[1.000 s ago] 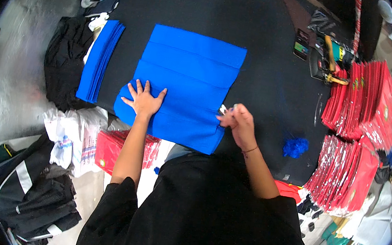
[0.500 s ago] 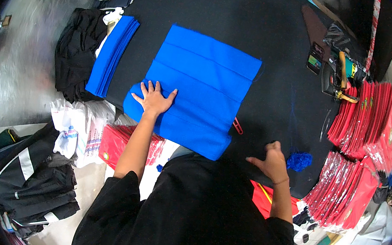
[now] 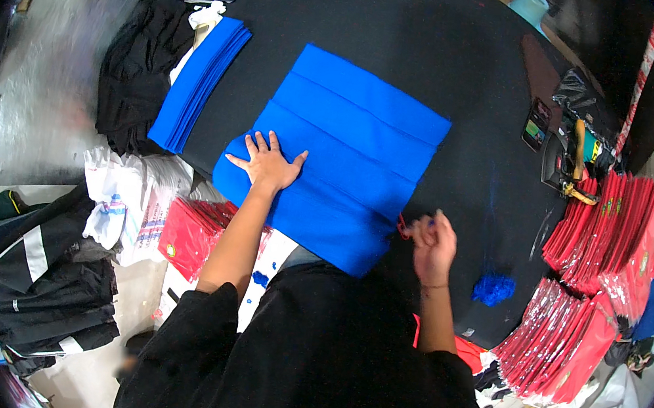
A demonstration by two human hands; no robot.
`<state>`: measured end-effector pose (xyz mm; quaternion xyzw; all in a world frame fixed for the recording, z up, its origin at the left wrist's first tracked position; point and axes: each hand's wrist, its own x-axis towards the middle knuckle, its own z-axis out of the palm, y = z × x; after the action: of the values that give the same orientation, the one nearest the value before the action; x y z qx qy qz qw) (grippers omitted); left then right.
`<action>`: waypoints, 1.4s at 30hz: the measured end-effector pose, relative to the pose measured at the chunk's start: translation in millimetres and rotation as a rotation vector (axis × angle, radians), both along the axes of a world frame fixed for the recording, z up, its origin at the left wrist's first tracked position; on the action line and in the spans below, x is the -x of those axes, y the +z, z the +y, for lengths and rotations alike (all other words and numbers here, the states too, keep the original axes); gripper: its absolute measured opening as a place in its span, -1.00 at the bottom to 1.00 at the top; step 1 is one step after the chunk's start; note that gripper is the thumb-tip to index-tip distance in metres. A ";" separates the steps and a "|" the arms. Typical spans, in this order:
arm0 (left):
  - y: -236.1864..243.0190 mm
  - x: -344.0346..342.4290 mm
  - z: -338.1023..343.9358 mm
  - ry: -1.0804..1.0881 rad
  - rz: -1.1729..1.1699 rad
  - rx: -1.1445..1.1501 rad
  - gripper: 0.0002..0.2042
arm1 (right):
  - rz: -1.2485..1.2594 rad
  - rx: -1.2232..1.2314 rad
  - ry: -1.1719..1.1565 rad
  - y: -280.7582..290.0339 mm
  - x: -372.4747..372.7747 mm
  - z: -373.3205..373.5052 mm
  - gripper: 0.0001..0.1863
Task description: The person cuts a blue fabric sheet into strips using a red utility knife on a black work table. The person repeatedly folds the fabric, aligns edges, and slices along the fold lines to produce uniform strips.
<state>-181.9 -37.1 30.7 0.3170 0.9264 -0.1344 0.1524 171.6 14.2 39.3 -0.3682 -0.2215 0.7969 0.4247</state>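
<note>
A blue cloth panel (image 3: 349,143) with several crosswise creases lies flat on the black table, tilted, its near edge by my body. My left hand (image 3: 271,168) presses on its left part, palm down and fingers spread. Just off the panel's right edge is a small red tool (image 3: 403,227), like thread snips, partly covered by fingertips. Beside it is my right hand (image 3: 434,247), fingers loosely bent and apart, slightly blurred. I see no firm grip on the red tool. A clump of blue thread (image 3: 493,289) rests right of that hand.
A folded blue cloth stack (image 3: 200,87) lies at the left, next to black fabric (image 3: 142,65). Red packets in clear wrap (image 3: 611,234) are piled at the right edge. A phone (image 3: 537,124) lies near a black pouch (image 3: 556,166). White plastic bags (image 3: 136,200) hang at the left edge.
My right hand has moved left and up, from near the thread clump to the red tool. The left hand stays on the panel. The whole view has shifted slightly.
</note>
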 end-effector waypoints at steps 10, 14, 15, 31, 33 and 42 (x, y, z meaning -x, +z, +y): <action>3.5 -2.1 4.3 0.010 -0.028 0.004 0.05 | -1.117 -0.519 0.049 38.9 -123.4 -13.4 -0.74; -2.8 4.4 -2.4 -0.018 -0.022 -0.058 0.08 | -1.560 -0.781 1.173 50.9 -86.6 -11.7 -0.68; 4.7 2.7 -1.8 -0.044 -0.005 -0.038 0.08 | -1.452 -0.855 1.112 49.7 -82.7 -7.0 -0.68; 6.7 -0.8 -7.5 -0.025 -0.044 -0.003 0.14 | -0.155 0.185 -0.175 13.3 -117.7 7.0 -0.68; 9.1 -1.0 -6.1 -0.026 -0.043 -0.001 0.13 | -0.129 0.052 -0.213 34.1 -163.0 3.6 -0.76; 6.3 1.4 -6.5 -0.033 -0.034 0.000 0.08 | -1.693 -0.678 1.253 52.3 -66.3 -6.1 -0.66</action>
<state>-183.2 -43.7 37.0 0.3344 0.9184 -0.1315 0.1658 237.9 8.2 91.5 -0.4814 -0.7946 0.2595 -0.2639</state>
